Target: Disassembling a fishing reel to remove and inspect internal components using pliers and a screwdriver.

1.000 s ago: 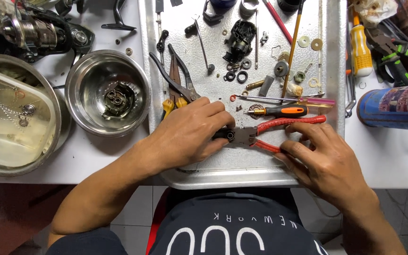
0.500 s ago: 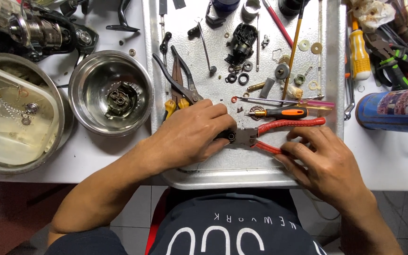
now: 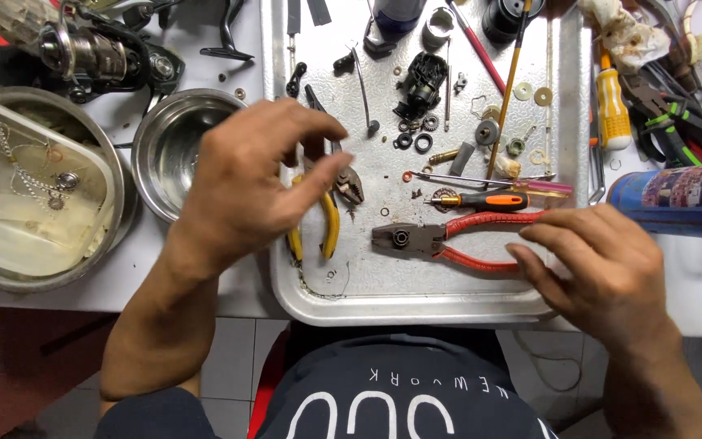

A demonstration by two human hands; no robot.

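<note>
- Head view: our left hand (image 3: pixel 257 183) hovers loosely open, empty, over the yellow pliers (image 3: pixel 328 215).
- Our right hand (image 3: pixel 599 260) grips the red pliers (image 3: pixel 448 241) by the handles, near the tray's (image 3: pixel 416 301) front edge.

My left hand (image 3: pixel 257 183) is blurring a little and is covering most of the yellow-handled pliers (image 3: pixel 331 215), so only their jaws and handle tips are showing. It is also hiding the right rim of the steel bowl (image 3: pixel 168 150). I cannot tell whether anything is sitting between my fingertips. My right hand (image 3: pixel 599 264) is covering the ends of the red-handled pliers (image 3: pixel 448 240). The blue can (image 3: pixel 680 199) is running off the right edge, and the fishing reel (image 3: pixel 83 53) is being cut by the top edge. The washers (image 3: pixel 534 93) on the metal tray (image 3: pixel 383 297) are looking too small to identify.
</note>
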